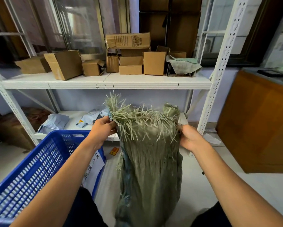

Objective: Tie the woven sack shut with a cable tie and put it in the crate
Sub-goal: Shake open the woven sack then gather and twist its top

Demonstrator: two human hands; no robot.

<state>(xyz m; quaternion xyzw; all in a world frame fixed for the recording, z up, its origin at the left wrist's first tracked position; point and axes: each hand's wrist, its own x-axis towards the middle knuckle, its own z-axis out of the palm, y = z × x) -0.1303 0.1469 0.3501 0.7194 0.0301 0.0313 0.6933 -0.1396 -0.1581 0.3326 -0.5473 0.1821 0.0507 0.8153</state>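
Observation:
A grey-green woven sack (149, 163) stands upright on the floor in front of me, its frayed mouth up at the level of the lower shelf. My left hand (103, 128) pinches the left edge of the mouth. My right hand (190, 139) grips the right edge, and the mouth is stretched between them. A blue plastic crate (31, 174) with slotted walls sits to the sack's left, a white handwritten label on its near side. No cable tie is visible.
A white metal shelving rack (104, 83) stands right behind the sack, with cardboard boxes (131, 53) on the upper shelf and grey mailer bags (53, 122) on the lower one. A brown wooden cabinet (258, 128) is at the right. The floor is pale.

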